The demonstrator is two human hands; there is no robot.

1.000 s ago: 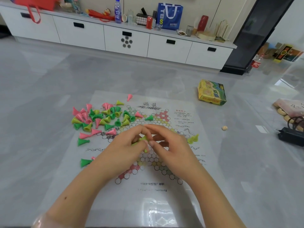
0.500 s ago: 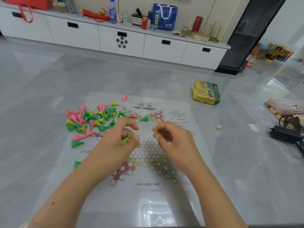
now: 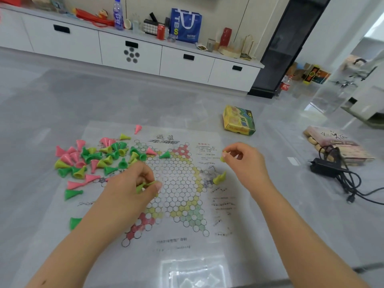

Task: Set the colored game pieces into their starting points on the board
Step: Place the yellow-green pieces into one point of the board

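Two hands (image 3: 133, 183) (image 3: 243, 159) (each pinching yellow-green pieces (image 3: 145, 185))

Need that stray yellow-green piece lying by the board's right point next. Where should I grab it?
Pinch the yellow-green piece from above, across its narrow upper half. It lies tipped over, tip pointing up-right, wide base toward the board, with clear space around it.

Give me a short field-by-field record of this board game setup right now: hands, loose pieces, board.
left hand: pinches yellow-green pieces over board's left side
right hand: pinches one yellow-green piece above board's right edge
board sheet: flat on floor
loose pile: pink, green, yellow-green cones, left of the grid
placed piece: yellow-green, at right point
game box: beyond board
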